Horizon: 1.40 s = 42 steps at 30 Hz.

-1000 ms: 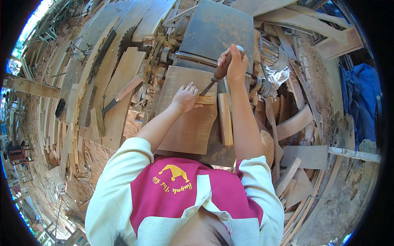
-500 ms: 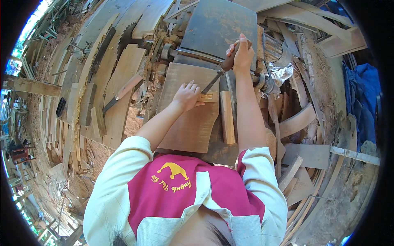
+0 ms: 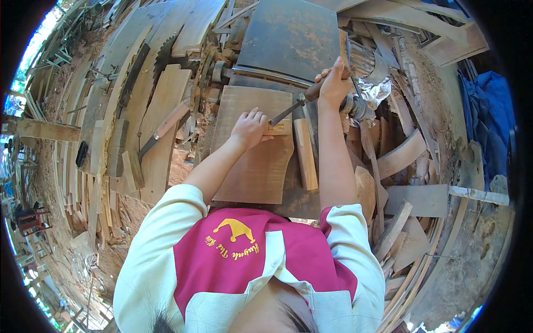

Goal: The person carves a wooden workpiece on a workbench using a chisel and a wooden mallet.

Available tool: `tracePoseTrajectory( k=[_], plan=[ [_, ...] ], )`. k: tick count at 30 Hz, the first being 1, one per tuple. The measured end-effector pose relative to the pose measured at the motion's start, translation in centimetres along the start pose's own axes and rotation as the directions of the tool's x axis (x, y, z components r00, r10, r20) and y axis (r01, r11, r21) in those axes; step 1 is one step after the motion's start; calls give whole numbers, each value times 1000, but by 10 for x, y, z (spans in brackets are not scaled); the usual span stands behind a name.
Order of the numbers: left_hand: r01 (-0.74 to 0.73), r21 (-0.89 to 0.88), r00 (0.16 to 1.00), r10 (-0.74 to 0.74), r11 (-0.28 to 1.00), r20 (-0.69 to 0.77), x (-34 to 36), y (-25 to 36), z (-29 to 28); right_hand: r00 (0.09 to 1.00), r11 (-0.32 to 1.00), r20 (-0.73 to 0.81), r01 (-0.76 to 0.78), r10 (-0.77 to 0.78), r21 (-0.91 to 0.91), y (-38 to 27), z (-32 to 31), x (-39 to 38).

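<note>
My right hand [image 3: 335, 87] is wrapped round the dark wooden handle of a chisel [image 3: 287, 112]. The tool leans down to the left, its tip at a small light wood block [image 3: 285, 128] with a slot cut into it. My left hand [image 3: 249, 129] holds the left end of that block, its fingers and thumb around it and covering part of it. Beneath the block lies a wide brown board [image 3: 247, 172] with a curved right edge. A pale wood strip [image 3: 305, 154] rests just right of the board, between it and my right forearm.
Beyond the board stands a dark metal machine table [image 3: 288, 41]. A long knife with a wooden handle [image 3: 172, 121] lies among planks on the left, near a toothed saw blade [image 3: 164, 54]. Wood offcuts [image 3: 402, 155] pile up on the right, with a blue tarp [image 3: 488, 111] past them.
My right hand has moved right and slightly down, and the chisel now leans at a flatter angle. My left hand stays on the block. The whole view has shifted slightly.
</note>
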<state>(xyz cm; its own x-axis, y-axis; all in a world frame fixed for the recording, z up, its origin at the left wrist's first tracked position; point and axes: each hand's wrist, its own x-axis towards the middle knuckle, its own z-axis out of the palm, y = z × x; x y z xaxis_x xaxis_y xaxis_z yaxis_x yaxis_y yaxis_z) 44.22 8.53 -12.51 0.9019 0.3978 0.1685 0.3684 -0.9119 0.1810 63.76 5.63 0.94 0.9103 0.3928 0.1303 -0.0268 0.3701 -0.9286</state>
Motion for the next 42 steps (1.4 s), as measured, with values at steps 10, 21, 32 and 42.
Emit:
tracePoseTrajectory(
  k=[10, 21, 32, 42],
  plan=[
    [13, 24, 1000, -14, 1000, 23, 0, -1, 0, 981, 998, -192, 21, -32, -59, -3, -23, -17],
    [21, 14, 1000, -21, 1000, -11, -1, 0, 1, 945, 997, -325, 28, -48, -65, 8, -89, -38],
    [49, -27, 999, -48, 998, 12, 0, 1, -5, 986, 972, 104, 106, -130, 211, -36, -41, -52],
    [59, -45, 998, -60, 997, -20, -1, -2, -2, 713, 971, 669, 71, -211, 230, -40, -11, -61]
  ],
)
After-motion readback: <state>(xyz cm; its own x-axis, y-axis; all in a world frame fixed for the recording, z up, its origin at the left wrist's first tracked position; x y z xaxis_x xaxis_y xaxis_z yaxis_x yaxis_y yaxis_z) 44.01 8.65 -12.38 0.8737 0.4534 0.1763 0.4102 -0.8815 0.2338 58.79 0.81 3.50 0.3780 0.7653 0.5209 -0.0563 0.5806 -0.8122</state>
